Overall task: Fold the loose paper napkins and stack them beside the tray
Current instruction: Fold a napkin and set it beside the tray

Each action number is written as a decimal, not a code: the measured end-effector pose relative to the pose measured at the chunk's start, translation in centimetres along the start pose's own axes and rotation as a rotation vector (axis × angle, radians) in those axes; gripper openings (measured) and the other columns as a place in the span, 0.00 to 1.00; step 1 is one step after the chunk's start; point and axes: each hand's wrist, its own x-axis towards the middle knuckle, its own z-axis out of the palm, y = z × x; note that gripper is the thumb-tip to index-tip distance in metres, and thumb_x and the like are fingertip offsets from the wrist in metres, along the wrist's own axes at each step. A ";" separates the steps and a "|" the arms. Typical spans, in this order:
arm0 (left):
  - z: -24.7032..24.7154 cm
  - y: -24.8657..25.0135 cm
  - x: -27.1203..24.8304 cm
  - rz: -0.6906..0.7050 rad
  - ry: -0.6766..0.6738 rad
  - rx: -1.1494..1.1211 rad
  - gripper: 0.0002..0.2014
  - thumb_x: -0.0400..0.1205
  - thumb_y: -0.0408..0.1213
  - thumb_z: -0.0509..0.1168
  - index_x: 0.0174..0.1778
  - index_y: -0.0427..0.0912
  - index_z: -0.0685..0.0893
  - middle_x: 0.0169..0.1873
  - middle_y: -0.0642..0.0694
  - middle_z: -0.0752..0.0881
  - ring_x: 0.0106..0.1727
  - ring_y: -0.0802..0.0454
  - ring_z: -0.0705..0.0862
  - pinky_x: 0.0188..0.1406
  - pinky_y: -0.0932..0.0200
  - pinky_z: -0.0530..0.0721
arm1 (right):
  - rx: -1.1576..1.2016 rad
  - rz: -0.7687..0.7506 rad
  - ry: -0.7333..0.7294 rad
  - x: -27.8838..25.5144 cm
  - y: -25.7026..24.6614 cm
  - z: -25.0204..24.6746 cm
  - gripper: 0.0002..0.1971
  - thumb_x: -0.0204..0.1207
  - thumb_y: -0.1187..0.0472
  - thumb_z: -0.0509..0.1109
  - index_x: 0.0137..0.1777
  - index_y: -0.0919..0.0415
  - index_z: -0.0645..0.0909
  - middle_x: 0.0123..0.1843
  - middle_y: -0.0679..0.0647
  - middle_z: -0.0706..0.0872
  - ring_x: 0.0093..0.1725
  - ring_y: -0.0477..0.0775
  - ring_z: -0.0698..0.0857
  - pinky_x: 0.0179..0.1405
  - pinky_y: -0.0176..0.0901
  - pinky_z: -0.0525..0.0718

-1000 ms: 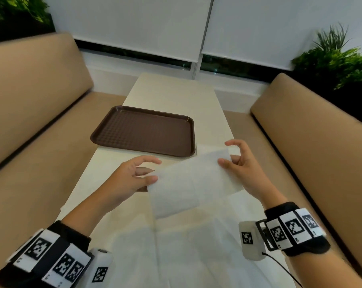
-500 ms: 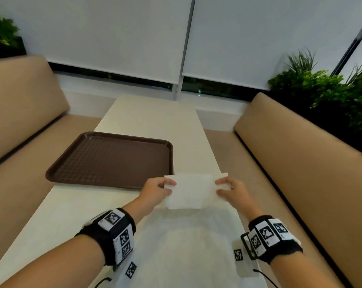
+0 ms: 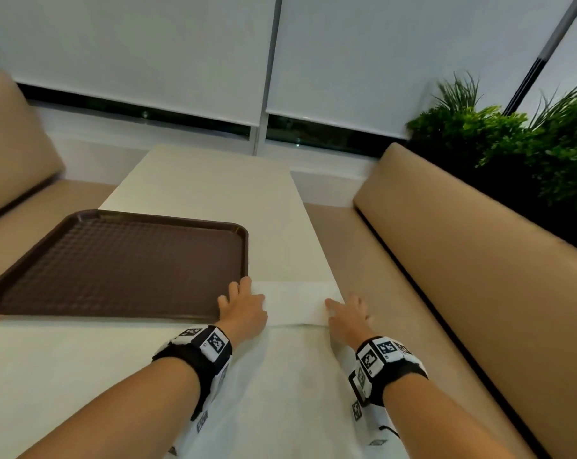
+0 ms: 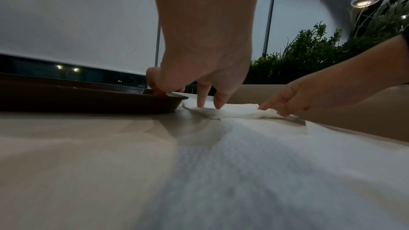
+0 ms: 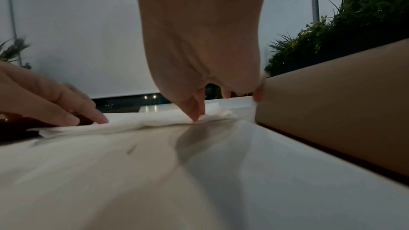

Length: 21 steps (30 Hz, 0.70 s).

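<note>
At the left of my head view sits the brown tray (image 3: 115, 260), textured and bare, on the pale tabletop (image 3: 197, 183). Just right of its near right corner my left hand (image 3: 244, 306) rests on the left end of the folded napkin (image 3: 297, 303); the left wrist view shows two straight fingers (image 4: 201, 97) pressing down on the paper, clamped on nothing, while another finger touches the tray's rim. The folded napkin itself lies flat beside the tray, between it and the tabletop's right edge: a white, soft-looking rectangle, its near edge slightly puffed and its right end a little crumpled in the right wrist view (image 5: 137, 121). At its right end my right hand (image 3: 346, 316) presses with straight fingers (image 5: 194, 109) held close together, gripping nothing.

I judge this paper to be very light, limp and easy to tear or shift, so it should be handled by pinching at corners or edges and smoothed with flat fingertips rather than dragged. Nearer to me, a wide spread of unfolded napkins (image 3: 290, 392) lies flat under both wrists, white and faintly textured, apparently next to be folded. A tan bench (image 3: 462, 243) and green plants (image 3: 512, 144) fill the right.
</note>
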 end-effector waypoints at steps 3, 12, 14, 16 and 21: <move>-1.2 -0.1 -1.5 0.073 0.005 -0.001 0.20 0.86 0.47 0.53 0.74 0.54 0.71 0.82 0.46 0.47 0.80 0.43 0.49 0.72 0.43 0.57 | 0.055 -0.059 0.045 -1.5 -0.4 -0.8 0.25 0.84 0.58 0.56 0.80 0.45 0.61 0.83 0.60 0.48 0.83 0.64 0.46 0.79 0.65 0.49; -7.7 -6.5 -18.0 0.283 -0.040 -0.742 0.10 0.83 0.40 0.65 0.49 0.63 0.86 0.52 0.65 0.86 0.53 0.66 0.82 0.53 0.68 0.77 | -0.057 -0.575 -0.322 -11.6 -6.2 0.1 0.35 0.68 0.39 0.75 0.74 0.43 0.69 0.72 0.45 0.73 0.73 0.49 0.63 0.71 0.51 0.60; -8.0 -8.7 -22.8 0.248 -0.053 -0.806 0.12 0.82 0.40 0.65 0.49 0.66 0.87 0.50 0.67 0.86 0.52 0.65 0.83 0.51 0.71 0.79 | -0.128 -0.608 -0.278 -12.2 -7.0 1.4 0.36 0.65 0.40 0.77 0.73 0.44 0.70 0.69 0.46 0.75 0.69 0.51 0.66 0.67 0.50 0.62; -7.9 -10.9 -27.0 0.188 -0.068 -0.862 0.13 0.79 0.43 0.65 0.49 0.71 0.85 0.49 0.66 0.87 0.51 0.66 0.84 0.50 0.74 0.79 | -0.121 -0.575 -0.266 -12.4 -7.5 2.2 0.35 0.65 0.42 0.78 0.71 0.47 0.71 0.66 0.47 0.76 0.67 0.52 0.69 0.65 0.50 0.64; -6.2 -16.1 -35.5 -0.033 0.040 -0.812 0.12 0.69 0.47 0.67 0.45 0.69 0.88 0.42 0.62 0.90 0.43 0.65 0.87 0.46 0.77 0.80 | -0.078 -0.505 -0.215 -13.1 -8.5 2.3 0.29 0.69 0.49 0.78 0.68 0.49 0.74 0.62 0.49 0.77 0.63 0.53 0.71 0.60 0.49 0.66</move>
